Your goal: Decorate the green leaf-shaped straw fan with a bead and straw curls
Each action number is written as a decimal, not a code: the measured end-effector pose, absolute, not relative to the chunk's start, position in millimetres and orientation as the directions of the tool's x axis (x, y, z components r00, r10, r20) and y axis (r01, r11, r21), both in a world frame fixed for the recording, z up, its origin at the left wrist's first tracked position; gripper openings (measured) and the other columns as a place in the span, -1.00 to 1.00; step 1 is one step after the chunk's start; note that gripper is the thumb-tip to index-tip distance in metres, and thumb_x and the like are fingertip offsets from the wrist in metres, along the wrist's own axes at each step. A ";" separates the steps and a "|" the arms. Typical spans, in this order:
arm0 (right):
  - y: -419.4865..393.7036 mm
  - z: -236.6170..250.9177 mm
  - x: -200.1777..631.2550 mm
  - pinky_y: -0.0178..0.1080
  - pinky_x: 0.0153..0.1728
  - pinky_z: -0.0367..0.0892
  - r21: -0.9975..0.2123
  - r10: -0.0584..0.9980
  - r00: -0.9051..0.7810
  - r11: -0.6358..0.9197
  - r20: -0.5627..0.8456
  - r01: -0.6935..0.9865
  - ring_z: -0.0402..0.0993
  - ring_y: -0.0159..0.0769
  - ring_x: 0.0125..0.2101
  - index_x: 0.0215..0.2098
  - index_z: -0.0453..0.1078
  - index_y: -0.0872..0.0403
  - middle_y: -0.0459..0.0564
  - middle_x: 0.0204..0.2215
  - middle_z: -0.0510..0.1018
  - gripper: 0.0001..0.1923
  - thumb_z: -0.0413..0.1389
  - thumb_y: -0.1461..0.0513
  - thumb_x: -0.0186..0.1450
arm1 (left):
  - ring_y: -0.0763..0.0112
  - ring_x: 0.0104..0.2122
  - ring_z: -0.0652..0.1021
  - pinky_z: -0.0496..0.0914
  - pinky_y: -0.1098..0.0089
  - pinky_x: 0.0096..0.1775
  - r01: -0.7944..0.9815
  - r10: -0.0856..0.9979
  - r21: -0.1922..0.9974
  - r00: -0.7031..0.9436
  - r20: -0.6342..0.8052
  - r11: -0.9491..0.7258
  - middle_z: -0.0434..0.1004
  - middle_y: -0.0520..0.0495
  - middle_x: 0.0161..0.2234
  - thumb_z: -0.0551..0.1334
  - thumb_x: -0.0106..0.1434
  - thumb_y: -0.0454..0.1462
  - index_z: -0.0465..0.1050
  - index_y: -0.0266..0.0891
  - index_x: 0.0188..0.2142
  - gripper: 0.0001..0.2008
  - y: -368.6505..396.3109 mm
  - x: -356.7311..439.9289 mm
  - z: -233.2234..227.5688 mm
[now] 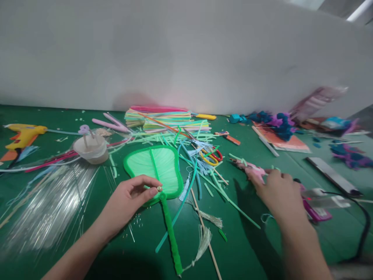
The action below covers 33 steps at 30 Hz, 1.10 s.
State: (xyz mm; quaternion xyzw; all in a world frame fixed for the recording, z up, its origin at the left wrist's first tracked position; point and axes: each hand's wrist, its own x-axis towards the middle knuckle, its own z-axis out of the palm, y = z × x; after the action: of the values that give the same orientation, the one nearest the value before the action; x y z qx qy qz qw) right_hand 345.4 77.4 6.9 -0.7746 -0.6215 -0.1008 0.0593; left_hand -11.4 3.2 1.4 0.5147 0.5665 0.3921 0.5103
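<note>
Between the thumb and fingertips of my left hand [135,190] a small shiny pearl-like bead [159,188] is pinched. Just under it lies a green leaf-shaped fan [167,167] with a fuzzy green handle [170,235] pointing toward me and a pale tassel [204,243] at its end. My right hand [278,190] is off to the right, fingers closed on a blurred pink tool [253,170] with a narrow tip pointing left. The hand itself hides most of that tool.
A yellow glue gun [25,136] lies far left, near a small tub [91,149] with sticks. Bundled pipe cleaners [171,118] are behind the fan. Scissors [211,157] lie among loose strips. A magenta item [317,210] and black cord [361,210] are at right, near a dark flat bar [332,175].
</note>
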 end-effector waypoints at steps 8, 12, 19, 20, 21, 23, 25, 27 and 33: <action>48.4 44.2 223.7 -0.35 -0.48 0.22 -0.936 0.755 -0.581 -0.124 -0.304 0.329 0.31 -0.43 -0.52 -0.25 0.54 0.07 -0.12 -0.53 0.46 -0.70 0.22 0.02 0.22 | 0.39 -0.19 0.51 0.33 0.42 -0.11 0.343 0.977 0.928 0.200 0.080 -0.146 0.52 0.01 -0.24 0.23 0.30 -0.18 0.56 -0.06 -0.25 -0.88 -1.9 -10.7 8.1; 52.2 34.4 196.7 -0.38 -0.56 0.08 -0.915 0.636 -0.690 -0.391 -0.345 0.098 0.20 -0.52 -0.58 -0.32 0.57 0.12 -0.17 -0.56 0.44 -0.65 0.35 0.02 0.09 | 0.39 -0.16 0.50 0.35 0.44 -0.11 0.307 0.966 0.935 0.237 0.107 -0.179 0.46 -0.01 -0.21 0.25 0.28 -0.20 0.57 -0.05 -0.26 -0.90 -2.2 -12.9 9.9; 52.2 20.9 192.2 -0.38 -0.56 0.03 -0.816 0.560 -0.733 -0.579 -0.387 -0.011 0.23 -0.54 -0.57 -0.43 0.57 0.15 -0.09 -0.54 0.53 -0.68 0.41 0.06 0.02 | 0.34 -0.18 0.51 0.38 0.41 -0.13 0.269 0.975 0.953 0.206 0.082 -0.137 0.47 -0.06 -0.24 0.30 0.24 -0.18 0.61 -0.08 -0.30 -0.89 -2.7 -12.0 11.4; 51.7 19.8 191.7 -0.39 -0.57 0.02 -0.806 0.558 -0.732 -0.591 -0.391 -0.021 0.23 -0.55 -0.58 -0.44 0.57 0.16 -0.09 -0.54 0.54 -0.68 0.41 0.07 0.02 | 0.34 -0.19 0.52 0.39 0.41 -0.14 0.269 0.977 0.954 0.198 0.083 -0.136 0.47 -0.06 -0.25 0.30 0.24 -0.18 0.62 -0.08 -0.30 -0.89 -2.6 -11.5 11.4; 51.4 18.7 191.0 -0.38 -0.57 0.01 -0.798 0.557 -0.731 -0.602 -0.393 -0.030 0.23 -0.55 -0.59 -0.44 0.56 0.16 -0.09 -0.55 0.54 -0.68 0.41 0.07 0.01 | 0.35 -0.20 0.52 0.39 0.42 -0.15 0.269 0.978 0.954 0.190 0.085 -0.135 0.48 -0.06 -0.25 0.31 0.23 -0.18 0.63 -0.08 -0.31 -0.89 -2.5 -10.9 11.3; 51.4 17.1 189.6 -0.38 -0.58 -0.02 -0.785 0.558 -0.730 -0.617 -0.396 -0.046 0.21 -0.56 -0.60 -0.45 0.56 0.16 -0.09 -0.56 0.54 -0.67 0.42 0.07 0.00 | 0.37 -0.21 0.53 0.40 0.45 -0.16 0.268 0.980 0.952 0.166 0.107 -0.149 0.49 -0.05 -0.26 0.33 0.21 -0.19 0.65 -0.06 -0.33 -0.90 -2.3 -9.5 11.0; 51.9 15.9 188.2 -0.37 -0.60 -0.07 -0.776 0.566 -0.728 -0.626 -0.388 -0.073 0.17 -0.57 -0.63 -0.48 0.55 0.17 -0.09 -0.58 0.53 -0.67 0.43 0.07 -0.01 | 0.39 -0.20 0.53 0.41 0.48 -0.17 0.271 0.982 0.948 0.127 0.139 -0.169 0.50 -0.04 -0.24 0.35 0.19 -0.20 0.66 -0.02 -0.33 -0.92 -2.6 -7.9 10.7; 52.7 14.9 187.2 -0.36 -0.61 -0.12 -0.774 0.578 -0.725 -0.626 -0.374 -0.100 0.11 -0.59 -0.65 -0.50 0.54 0.17 -0.09 -0.60 0.53 -0.66 0.43 0.07 -0.02 | 0.39 -0.19 0.53 0.42 0.51 -0.20 0.281 0.982 0.941 0.087 0.168 -0.186 0.51 -0.04 -0.21 0.36 0.18 -0.22 0.67 0.01 -0.31 -0.91 -3.3 -5.9 10.2; 54.1 10.9 186.9 -0.36 -0.60 -0.13 -0.776 0.597 -0.710 -0.621 -0.374 -0.114 0.09 -0.60 -0.65 -0.49 0.54 0.17 -0.09 -0.59 0.53 -0.69 0.43 0.10 -0.01 | 0.40 -0.20 0.53 0.43 0.48 -0.20 0.269 0.985 0.950 -0.026 0.170 -0.157 0.51 -0.03 -0.16 0.37 0.16 -0.25 0.64 0.01 -0.21 -0.82 -4.2 -2.3 4.1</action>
State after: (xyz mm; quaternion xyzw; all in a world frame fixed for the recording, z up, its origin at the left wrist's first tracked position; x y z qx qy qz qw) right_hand 186.9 54.1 10.9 -0.3174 -0.3811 0.8424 0.2109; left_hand -2.3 -4.2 4.1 0.5897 0.5316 0.4801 0.3730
